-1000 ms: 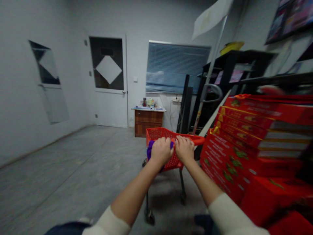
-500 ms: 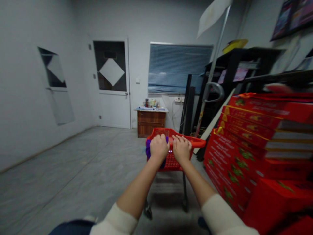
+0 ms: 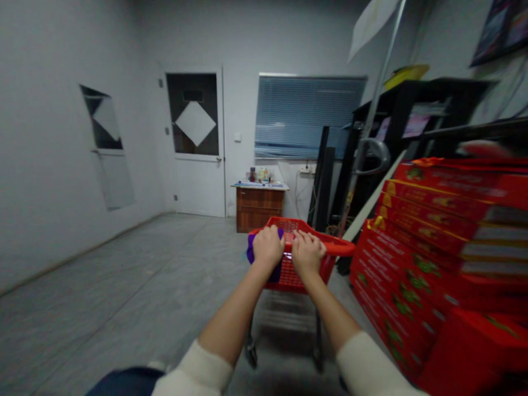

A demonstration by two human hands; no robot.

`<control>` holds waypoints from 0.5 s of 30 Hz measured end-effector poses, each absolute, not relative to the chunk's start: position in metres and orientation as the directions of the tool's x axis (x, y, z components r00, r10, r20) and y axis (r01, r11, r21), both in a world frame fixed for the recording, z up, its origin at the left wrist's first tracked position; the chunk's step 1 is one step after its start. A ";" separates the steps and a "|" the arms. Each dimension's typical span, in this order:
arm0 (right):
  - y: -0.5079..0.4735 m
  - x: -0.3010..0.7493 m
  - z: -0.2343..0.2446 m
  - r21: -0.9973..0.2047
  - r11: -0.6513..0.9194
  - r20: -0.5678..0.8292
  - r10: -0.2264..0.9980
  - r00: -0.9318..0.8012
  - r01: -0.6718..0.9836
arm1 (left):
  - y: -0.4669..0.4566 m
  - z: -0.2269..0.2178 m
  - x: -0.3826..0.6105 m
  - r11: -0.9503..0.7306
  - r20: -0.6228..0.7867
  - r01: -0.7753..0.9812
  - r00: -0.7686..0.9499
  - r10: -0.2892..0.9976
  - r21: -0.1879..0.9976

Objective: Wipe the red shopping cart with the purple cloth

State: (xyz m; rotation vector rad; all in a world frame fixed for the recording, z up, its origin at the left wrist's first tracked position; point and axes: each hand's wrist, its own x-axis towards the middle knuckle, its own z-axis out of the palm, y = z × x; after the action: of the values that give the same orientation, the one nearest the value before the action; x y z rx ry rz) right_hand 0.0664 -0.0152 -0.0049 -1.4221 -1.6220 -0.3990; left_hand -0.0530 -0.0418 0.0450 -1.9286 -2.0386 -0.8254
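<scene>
A red shopping cart (image 3: 291, 279) stands before me, with a slotted plastic basket and a handle bar (image 3: 341, 247) across its near side. My left hand (image 3: 267, 245) is closed around a purple cloth (image 3: 251, 254) at the left part of the handle; some of it hangs down below the fist. Close beside it, my right hand (image 3: 306, 252) lies over the middle of the handle with its fingers bent onto it. The undersides of both hands are hidden, and so is most of the basket's inside.
Stacked red cartons (image 3: 396, 286) rise close to the cart's right. Ahead stands a wooden cabinet (image 3: 259, 210) with small bottles on top. A white door (image 3: 200, 190) is at the back left. Black shelving (image 3: 421, 96) and a slanting metal pole (image 3: 373, 104) stand behind the cartons.
The room has shifted slightly to the right in view. The cart's handle is angled a little more, its right end farther right and lower. Both hands keep their hold.
</scene>
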 end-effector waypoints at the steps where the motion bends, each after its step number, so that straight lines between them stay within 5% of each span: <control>1: -0.016 0.067 -0.004 -0.305 0.276 0.786 0.614 0.077 0.912 | -0.041 0.046 -0.046 -0.044 0.514 0.968 -0.093 0.853 0.248; 7: -0.019 0.110 0.007 -0.123 0.347 0.772 0.622 -0.129 0.930 | -0.039 0.048 -0.066 -0.169 0.510 0.954 0.020 0.860 0.248; 15: -0.011 0.138 -0.003 -0.100 0.236 0.776 0.626 -0.072 0.967 | -0.037 0.049 -0.066 0.100 0.527 0.953 -0.243 0.814 0.285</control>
State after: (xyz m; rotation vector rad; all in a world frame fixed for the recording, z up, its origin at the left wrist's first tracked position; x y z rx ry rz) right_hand 0.1384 -0.0109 -0.0027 -1.4721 -1.7844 -0.5942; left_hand -0.0657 -0.0368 0.0486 -1.7654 -2.1402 -0.8554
